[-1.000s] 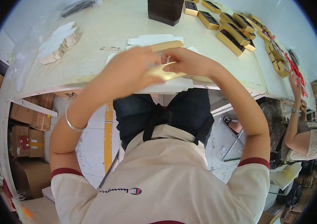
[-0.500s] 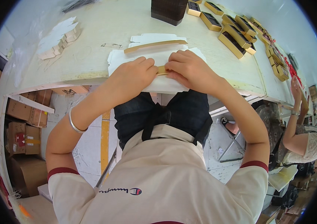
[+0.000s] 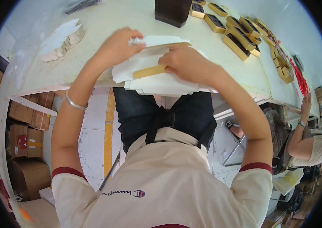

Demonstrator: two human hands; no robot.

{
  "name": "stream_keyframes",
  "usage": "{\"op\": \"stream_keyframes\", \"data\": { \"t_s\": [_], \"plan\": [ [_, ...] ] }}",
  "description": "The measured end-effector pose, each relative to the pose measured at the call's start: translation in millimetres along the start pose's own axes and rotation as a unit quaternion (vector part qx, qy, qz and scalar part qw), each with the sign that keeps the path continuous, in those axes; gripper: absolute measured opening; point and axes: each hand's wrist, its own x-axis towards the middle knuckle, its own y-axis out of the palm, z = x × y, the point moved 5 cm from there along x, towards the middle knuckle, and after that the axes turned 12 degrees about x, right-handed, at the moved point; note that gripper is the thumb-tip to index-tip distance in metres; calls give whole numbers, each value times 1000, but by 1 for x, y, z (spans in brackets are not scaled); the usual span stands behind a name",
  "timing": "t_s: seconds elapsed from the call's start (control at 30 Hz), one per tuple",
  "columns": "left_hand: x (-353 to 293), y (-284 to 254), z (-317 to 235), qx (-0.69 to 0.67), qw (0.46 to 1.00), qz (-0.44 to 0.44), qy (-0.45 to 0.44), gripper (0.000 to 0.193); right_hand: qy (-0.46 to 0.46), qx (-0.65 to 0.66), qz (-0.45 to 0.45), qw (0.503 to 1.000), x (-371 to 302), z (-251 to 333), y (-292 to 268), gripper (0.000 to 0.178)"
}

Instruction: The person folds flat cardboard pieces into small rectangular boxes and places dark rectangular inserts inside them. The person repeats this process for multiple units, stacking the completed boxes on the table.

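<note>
A flat cardboard box blank point(image 3: 149, 57), white with gold strips folded up along its near and far sides, lies at the table's front edge in front of me. My right hand point(image 3: 189, 65) is closed at the right end of the near gold strip point(image 3: 149, 71), thumb and fingers pinching it. My left hand point(image 3: 121, 45) is at the blank's far left corner, its fingers curled and smeared by motion. Whether those fingers grip the corner cannot be made out. Part of the blank is hidden under my right hand.
A stack of white card pieces point(image 3: 61, 40) stands at the left. A dark brown block-shaped stack point(image 3: 171, 12) sits at the back. Several gold boxes with dark insides point(image 3: 237, 46) lie at the right. Farther right, a co-worker's arm point(image 3: 299, 138) reaches toward red ribbon point(image 3: 300, 79).
My left hand has left the near edge and moved up to the far left corner. My right hand stays near the near strip, whose left part is now uncovered and tilted.
</note>
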Motion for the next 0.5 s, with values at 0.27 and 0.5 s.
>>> {"op": "stream_keyframes", "data": {
  "t_s": [0.27,0.5],
  "plan": [
    [-7,-7,-31,-47,987,142,-56,31,36,-175,-47,983,-15,27,-28,13],
    [-44,12,-67,-19,990,-60,126,46,-32,78,-29,996,-26,13,-7,30]
  ]
}}
